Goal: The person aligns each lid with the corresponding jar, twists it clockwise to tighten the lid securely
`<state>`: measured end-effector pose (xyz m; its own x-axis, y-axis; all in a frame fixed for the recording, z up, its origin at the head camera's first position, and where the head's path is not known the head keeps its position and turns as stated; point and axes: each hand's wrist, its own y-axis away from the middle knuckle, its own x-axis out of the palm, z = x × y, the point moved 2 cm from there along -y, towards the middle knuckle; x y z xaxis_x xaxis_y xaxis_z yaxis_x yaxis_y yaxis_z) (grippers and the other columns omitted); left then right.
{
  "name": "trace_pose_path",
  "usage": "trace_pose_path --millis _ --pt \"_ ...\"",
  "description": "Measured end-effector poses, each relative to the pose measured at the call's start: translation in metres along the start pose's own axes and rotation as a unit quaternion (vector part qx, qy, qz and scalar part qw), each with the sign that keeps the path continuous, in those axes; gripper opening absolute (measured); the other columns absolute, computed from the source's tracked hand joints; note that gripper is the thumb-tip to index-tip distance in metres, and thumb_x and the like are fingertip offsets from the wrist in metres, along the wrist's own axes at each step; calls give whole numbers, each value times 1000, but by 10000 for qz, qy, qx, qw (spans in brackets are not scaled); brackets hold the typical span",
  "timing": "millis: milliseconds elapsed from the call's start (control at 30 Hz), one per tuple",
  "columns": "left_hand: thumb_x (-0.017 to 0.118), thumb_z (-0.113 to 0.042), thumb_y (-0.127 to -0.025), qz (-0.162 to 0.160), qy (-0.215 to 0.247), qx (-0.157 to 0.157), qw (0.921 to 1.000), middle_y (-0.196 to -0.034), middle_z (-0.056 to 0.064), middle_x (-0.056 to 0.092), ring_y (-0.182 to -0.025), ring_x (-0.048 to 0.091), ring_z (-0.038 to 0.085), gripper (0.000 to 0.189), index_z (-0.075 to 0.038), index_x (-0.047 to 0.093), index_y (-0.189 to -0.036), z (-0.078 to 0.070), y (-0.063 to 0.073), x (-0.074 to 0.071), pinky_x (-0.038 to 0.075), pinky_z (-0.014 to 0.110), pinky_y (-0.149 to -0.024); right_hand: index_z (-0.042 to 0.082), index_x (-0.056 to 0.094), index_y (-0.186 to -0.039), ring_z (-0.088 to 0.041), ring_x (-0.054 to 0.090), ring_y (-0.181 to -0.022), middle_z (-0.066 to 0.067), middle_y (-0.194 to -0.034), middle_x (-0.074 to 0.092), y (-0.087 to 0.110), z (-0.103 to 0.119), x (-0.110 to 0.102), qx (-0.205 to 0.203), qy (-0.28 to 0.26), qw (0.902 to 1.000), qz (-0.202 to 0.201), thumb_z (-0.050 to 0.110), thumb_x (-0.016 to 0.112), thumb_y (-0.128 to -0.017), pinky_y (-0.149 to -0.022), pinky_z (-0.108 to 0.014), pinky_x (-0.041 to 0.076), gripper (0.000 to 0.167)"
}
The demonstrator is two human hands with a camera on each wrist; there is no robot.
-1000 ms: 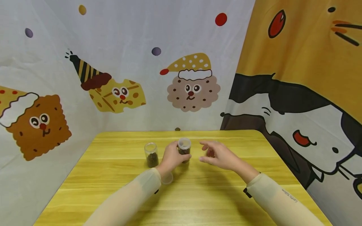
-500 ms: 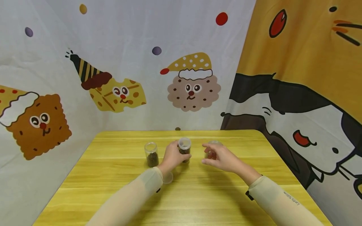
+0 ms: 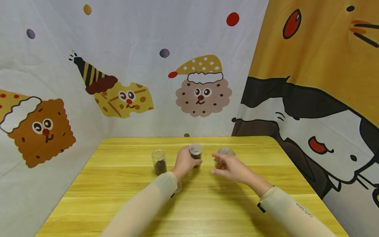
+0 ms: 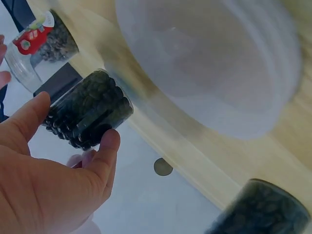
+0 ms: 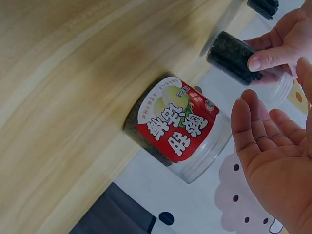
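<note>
The left hand (image 3: 185, 162) has the dark-filled jar (image 3: 195, 153) gripped by its side — the right hand (image 3: 234, 168), relaxed, hovers just beside the red-labelled jar (image 5: 178, 126).

Left hand (image 3: 184, 162) and the small jar (image 3: 195, 156) it grips: shifted slightly right over the last second. Left sleeve (image 3: 164, 182) now covers most of the clear lid (image 3: 179, 187) (only its right edge shows). Large jar (image 3: 226, 151), unseen at first, now visible behind the right hand (image 3: 232, 168).

cartoon-printed cloth (image 3: 189, 36) hangs behind a wood-grained table (image 3: 219, 207).
</note>
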<state>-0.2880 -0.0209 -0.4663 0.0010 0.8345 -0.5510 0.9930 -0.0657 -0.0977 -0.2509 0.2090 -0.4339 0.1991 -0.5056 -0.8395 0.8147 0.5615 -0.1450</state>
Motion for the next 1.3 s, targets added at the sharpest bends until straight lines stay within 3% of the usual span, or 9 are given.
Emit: trace_pose_path --millis 400,700,900,1100,1300 --pt "92 -18 -86 -120 101 -378 9992 -133 18 70 -126 67 39 65 0 60 -140 1 -16 16 58 54 -106 7 55 -153 -24 73 -108 -16 -135 70 4 5 14 57 57 9994 341 44 77 -99 -85 -35 62 69" --pt "91 -20 -87 -237 23 -446 9987 -132 21 69 -125 67 40 66 3 58 -139 1 -19 19 58 55 -105 8 54 -155 -24 72 -109 -18 -140 68 7 3 21 131 61 9988 457 47 75 -100 -84 -33 61 70" --pt "92 -21 -86 -212 59 -477 9986 -138 22 65 -129 64 41 75 3 53 -145 -1 -14 19 56 55 -108 7 54 -155 -24 72 -110 -18 -141 68 8 3 21 165 28 9987 485 46 74 -101 -86 -34 61 70" --pt "91 -29 -88 -156 -22 -447 9989 -159 28 47 -144 53 44 99 4 34 -162 -8 -7 16 50 56 -116 6 54 -154 -24 72 -108 -19 -140 68 10 3 21 154 2 9988 454 44 75 -100 -85 -36 62 69" --pt "84 -36 -94 68 134 -437 9989 -168 28 35 -153 42 45 102 3 23 -167 -17 14 5 44 59 -121 6 54 -154 -22 72 -107 -17 -137 69 9 2 16 85 54 9992 383 42 75 -101 -84 -33 61 68"
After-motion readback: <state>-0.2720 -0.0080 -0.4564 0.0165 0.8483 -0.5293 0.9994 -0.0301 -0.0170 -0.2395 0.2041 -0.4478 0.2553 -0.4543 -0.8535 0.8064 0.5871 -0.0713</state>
